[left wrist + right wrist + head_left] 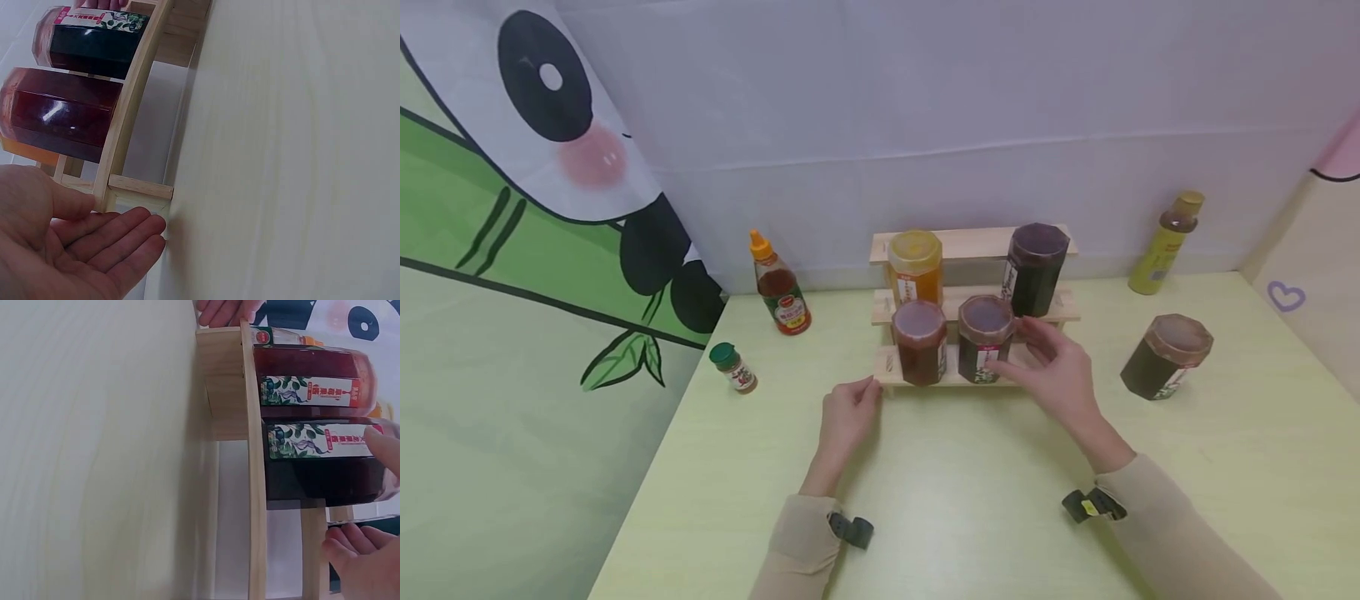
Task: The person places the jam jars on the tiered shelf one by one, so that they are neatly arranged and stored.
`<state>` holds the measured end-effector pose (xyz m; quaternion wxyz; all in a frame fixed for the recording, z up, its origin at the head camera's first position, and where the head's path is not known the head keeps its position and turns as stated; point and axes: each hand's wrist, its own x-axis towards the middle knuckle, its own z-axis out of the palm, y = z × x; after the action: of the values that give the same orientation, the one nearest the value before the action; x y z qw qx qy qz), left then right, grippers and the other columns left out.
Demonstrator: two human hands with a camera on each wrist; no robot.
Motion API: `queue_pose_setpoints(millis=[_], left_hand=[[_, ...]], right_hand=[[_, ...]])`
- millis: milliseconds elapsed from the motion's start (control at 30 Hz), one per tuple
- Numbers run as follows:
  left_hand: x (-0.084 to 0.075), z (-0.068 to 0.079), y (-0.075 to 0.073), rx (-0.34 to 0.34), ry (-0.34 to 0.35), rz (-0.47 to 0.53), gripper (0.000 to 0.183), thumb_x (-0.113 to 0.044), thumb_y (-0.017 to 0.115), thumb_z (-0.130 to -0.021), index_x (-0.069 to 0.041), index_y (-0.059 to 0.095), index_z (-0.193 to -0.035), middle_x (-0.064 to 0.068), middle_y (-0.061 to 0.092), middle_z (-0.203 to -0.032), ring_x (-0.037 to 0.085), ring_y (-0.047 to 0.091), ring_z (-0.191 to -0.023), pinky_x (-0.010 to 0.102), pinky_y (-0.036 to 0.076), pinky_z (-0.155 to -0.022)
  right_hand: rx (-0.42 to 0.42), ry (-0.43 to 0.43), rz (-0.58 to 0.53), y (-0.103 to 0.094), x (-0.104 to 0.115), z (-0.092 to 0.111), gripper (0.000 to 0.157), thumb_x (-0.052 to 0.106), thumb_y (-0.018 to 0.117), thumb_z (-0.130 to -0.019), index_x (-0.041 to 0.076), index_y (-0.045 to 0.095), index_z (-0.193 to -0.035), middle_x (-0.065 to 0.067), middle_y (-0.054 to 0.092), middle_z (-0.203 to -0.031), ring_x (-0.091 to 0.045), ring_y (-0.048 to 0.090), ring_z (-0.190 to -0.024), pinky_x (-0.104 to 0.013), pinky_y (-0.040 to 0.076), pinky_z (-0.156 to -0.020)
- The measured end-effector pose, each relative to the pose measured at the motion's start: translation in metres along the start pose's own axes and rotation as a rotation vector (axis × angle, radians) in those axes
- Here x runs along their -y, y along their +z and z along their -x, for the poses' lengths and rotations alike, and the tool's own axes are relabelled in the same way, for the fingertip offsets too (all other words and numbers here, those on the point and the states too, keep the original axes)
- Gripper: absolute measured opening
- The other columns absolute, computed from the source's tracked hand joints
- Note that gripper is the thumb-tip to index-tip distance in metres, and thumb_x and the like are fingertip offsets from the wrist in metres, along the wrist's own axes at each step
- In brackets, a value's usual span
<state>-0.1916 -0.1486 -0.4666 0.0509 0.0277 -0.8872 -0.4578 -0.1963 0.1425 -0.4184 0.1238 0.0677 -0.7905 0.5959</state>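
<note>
A three-tier wooden rack (955, 244) stands against the back of the table. My left hand (847, 412) pinches the left end of its lowest board, thumb over the corner and other fingers extended beyond it. On that board are a reddish-brown jar (921, 346) and, to its right, a dark jar (977, 337) with a white and pink label. My right hand (1054, 371) holds the dark jar loosely, thumb (382, 449) at the label and fingers by its right side. Behind them, a yellow-orange jar (917, 265) and another dark jar (1036, 267) stand on the middle board.
Left of the rack stand an orange-capped sauce bottle (784, 292) and a small green-lidded shaker (734, 367). To the right are a dark octagonal jar (1165, 358) and a yellow-labelled bottle (1163, 246). A white cloth (955, 100) hangs behind the table.
</note>
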Motion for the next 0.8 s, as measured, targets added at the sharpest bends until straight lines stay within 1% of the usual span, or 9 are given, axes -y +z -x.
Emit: queue_pose_setpoints(millis=[100, 233, 433, 533, 600, 667, 800], left_hand=[[0.001, 0.000, 0.000, 0.001, -0.004, 0.001, 0.028, -0.021, 0.056, -0.098, -0.003, 0.068, -0.114, 0.011, 0.069, -0.106, 0.013, 0.042, -0.049, 0.027, 0.037, -0.045], [0.001, 0.000, 0.000, 0.002, 0.002, 0.008, 0.028, -0.021, 0.055, -0.098, -0.002, 0.068, -0.114, 0.011, 0.069, -0.106, 0.012, 0.040, -0.047, 0.027, 0.036, -0.044], [0.002, 0.000, -0.001, 0.002, -0.014, 0.012, 0.028, -0.022, 0.056, -0.098, -0.003, 0.068, -0.115, 0.010, 0.069, -0.104, 0.011, 0.035, -0.044, 0.025, 0.033, -0.042], [0.002, 0.000, -0.001, 0.000, -0.010, 0.012, 0.028, -0.022, 0.056, -0.098, -0.003, 0.068, -0.115, 0.010, 0.070, -0.104, 0.011, 0.035, -0.044, 0.025, 0.033, -0.041], [0.002, 0.000, -0.002, -0.005, 0.004, 0.005, 0.027, -0.021, 0.056, -0.098, -0.004, 0.068, -0.114, 0.010, 0.070, -0.103, 0.010, 0.035, -0.043, 0.025, 0.032, -0.041], [0.002, 0.001, -0.002, -0.006, 0.018, 0.003, 0.026, -0.020, 0.055, -0.098, -0.004, 0.069, -0.113, 0.010, 0.070, -0.103, 0.010, 0.034, -0.042, 0.025, 0.032, -0.040], [0.001, 0.001, -0.002, -0.009, 0.025, -0.001, 0.026, -0.020, 0.055, -0.098, -0.006, 0.070, -0.113, 0.010, 0.069, -0.105, 0.009, 0.034, -0.041, 0.025, 0.032, -0.040]], right_hand=[[0.003, -0.001, 0.006, -0.005, 0.001, 0.002, 0.080, 0.023, 0.088, -0.068, -0.002, 0.050, -0.134, -0.013, 0.056, -0.129, -0.025, 0.052, -0.119, -0.033, 0.040, -0.097], [0.000, -0.027, 0.059, -0.013, 0.001, 0.005, 0.078, 0.023, 0.088, -0.068, 0.001, 0.052, -0.133, -0.011, 0.057, -0.129, -0.024, 0.051, -0.119, -0.031, 0.040, -0.097], [-0.024, -0.063, 0.110, -0.026, 0.002, 0.010, 0.075, 0.021, 0.088, -0.068, 0.006, 0.054, -0.133, -0.010, 0.058, -0.128, -0.024, 0.051, -0.120, -0.036, 0.039, -0.098], [-0.055, -0.061, 0.142, -0.033, 0.002, 0.013, 0.073, 0.022, 0.088, -0.069, 0.007, 0.055, -0.133, -0.009, 0.058, -0.129, -0.025, 0.051, -0.121, -0.037, 0.039, -0.098], [-0.079, -0.064, 0.187, -0.039, 0.002, 0.015, 0.074, 0.023, 0.087, -0.069, 0.007, 0.055, -0.133, -0.009, 0.058, -0.129, -0.026, 0.051, -0.120, -0.037, 0.040, -0.097], [-0.105, -0.062, 0.231, -0.045, 0.002, 0.017, 0.075, 0.024, 0.088, -0.069, 0.007, 0.055, -0.134, -0.008, 0.058, -0.130, -0.027, 0.052, -0.119, -0.035, 0.041, -0.097], [-0.159, -0.071, 0.299, -0.058, 0.001, 0.018, 0.075, 0.024, 0.088, -0.068, 0.008, 0.055, -0.134, -0.008, 0.059, -0.128, -0.030, 0.054, -0.117, -0.027, 0.041, -0.095]])
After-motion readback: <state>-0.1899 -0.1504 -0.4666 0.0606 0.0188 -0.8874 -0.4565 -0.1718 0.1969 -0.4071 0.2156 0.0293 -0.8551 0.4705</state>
